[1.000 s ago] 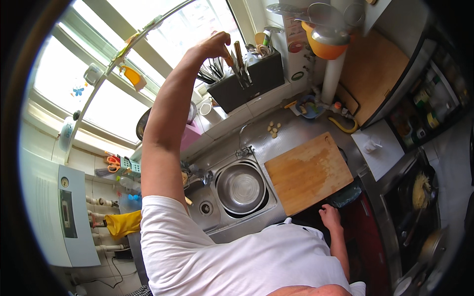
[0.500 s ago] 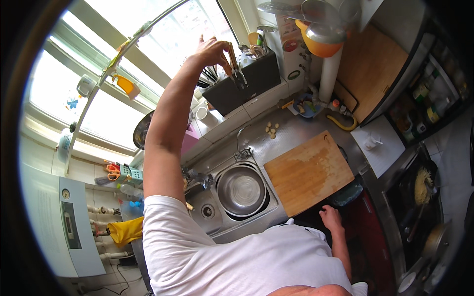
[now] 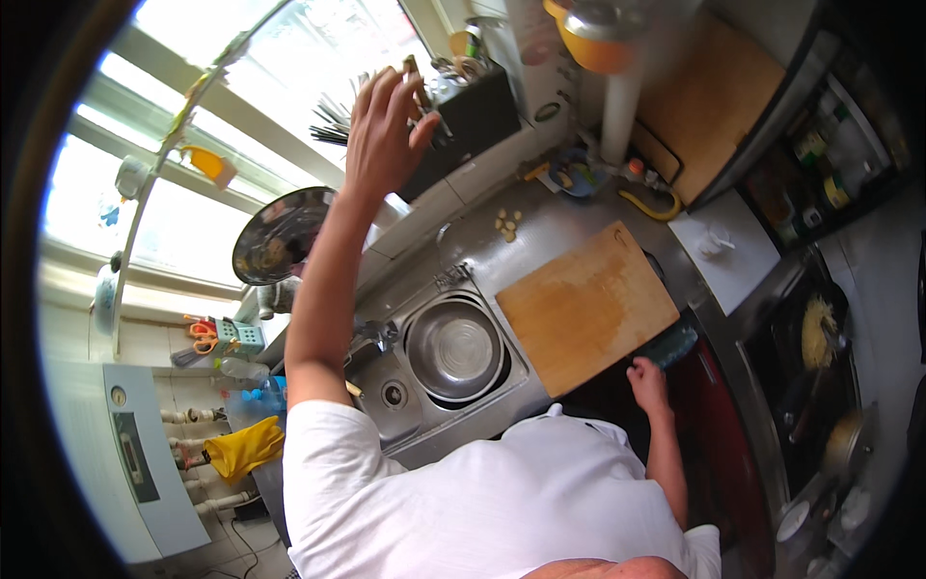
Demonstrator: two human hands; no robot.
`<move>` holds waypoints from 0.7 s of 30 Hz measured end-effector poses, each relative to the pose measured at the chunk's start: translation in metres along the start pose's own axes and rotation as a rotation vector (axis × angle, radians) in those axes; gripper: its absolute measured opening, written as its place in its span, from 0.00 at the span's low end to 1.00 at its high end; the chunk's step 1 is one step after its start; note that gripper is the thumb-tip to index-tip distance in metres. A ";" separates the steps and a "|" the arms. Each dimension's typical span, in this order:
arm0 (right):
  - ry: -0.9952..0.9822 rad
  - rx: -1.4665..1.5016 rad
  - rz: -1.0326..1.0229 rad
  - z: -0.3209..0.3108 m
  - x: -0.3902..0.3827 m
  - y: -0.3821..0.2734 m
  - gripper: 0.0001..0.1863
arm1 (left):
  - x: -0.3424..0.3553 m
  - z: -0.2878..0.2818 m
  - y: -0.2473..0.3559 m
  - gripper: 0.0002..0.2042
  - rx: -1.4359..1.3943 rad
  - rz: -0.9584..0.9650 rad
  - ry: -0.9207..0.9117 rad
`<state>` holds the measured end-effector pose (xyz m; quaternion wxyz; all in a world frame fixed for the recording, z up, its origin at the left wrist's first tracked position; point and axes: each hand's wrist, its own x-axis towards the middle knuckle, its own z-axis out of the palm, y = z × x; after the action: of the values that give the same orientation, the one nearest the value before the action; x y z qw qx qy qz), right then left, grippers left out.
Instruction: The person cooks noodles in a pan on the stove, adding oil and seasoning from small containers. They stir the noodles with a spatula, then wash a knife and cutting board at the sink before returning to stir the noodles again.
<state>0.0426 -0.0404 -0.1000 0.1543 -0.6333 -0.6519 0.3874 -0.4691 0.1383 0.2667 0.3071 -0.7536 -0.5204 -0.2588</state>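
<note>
My left hand point(image 3: 384, 135) is raised to the window ledge with its fingers stretched and thumb apart, and I see nothing held in it. Beside its fingertips, wooden-handled utensils point(image 3: 415, 82) stand at the dark utensil box point(image 3: 482, 116). A bunch of chopsticks point(image 3: 333, 124) fans out to the left of the hand. My right hand point(image 3: 648, 384) hangs low by the front edge of the wooden cutting board point(image 3: 588, 309), fingers loosely curled, with nothing visible in them. The board lies on the steel counter. Peeled garlic cloves point(image 3: 507, 225) lie behind it.
Left of the board is a sink with a round metal basin point(image 3: 453, 347). A dark metal lid point(image 3: 280, 236) leans at the window. On the right, a pan with pale shreds point(image 3: 818, 333) sits on the stove. A yellow cloth point(image 3: 243, 449) hangs at left.
My left hand has turned and drawn back from the wooden-handled utensils, its fingers now stretched out. The chopsticks are more spread. My right hand has curled a little more. The view has shifted.
</note>
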 end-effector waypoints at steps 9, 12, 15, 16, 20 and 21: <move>0.498 -0.234 0.018 -0.004 0.122 0.069 0.21 | -0.359 0.064 0.279 0.25 -1.179 -1.513 -0.610; 0.403 0.195 0.112 -0.003 0.156 0.098 0.21 | -0.367 0.068 0.328 0.24 -1.171 -1.887 -0.747; 0.326 0.347 0.248 -0.010 0.171 0.090 0.21 | -0.394 0.080 0.349 0.22 -1.400 -2.003 -0.824; 0.277 0.304 0.260 -0.012 0.172 0.086 0.20 | -0.394 0.080 0.354 0.18 -1.411 -2.052 -0.759; 0.129 0.259 0.387 -0.024 0.170 0.079 0.21 | -0.390 0.082 0.349 0.16 -1.415 -2.041 -0.716; 0.101 0.279 0.438 -0.027 0.170 0.079 0.22 | -0.387 0.082 0.348 0.16 -1.398 -2.058 -0.698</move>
<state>0.0920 0.1201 -0.1871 0.1850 -0.7504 -0.4313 0.4654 -0.2608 -0.1374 -0.1310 -0.6408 -0.0361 -0.6654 -0.3813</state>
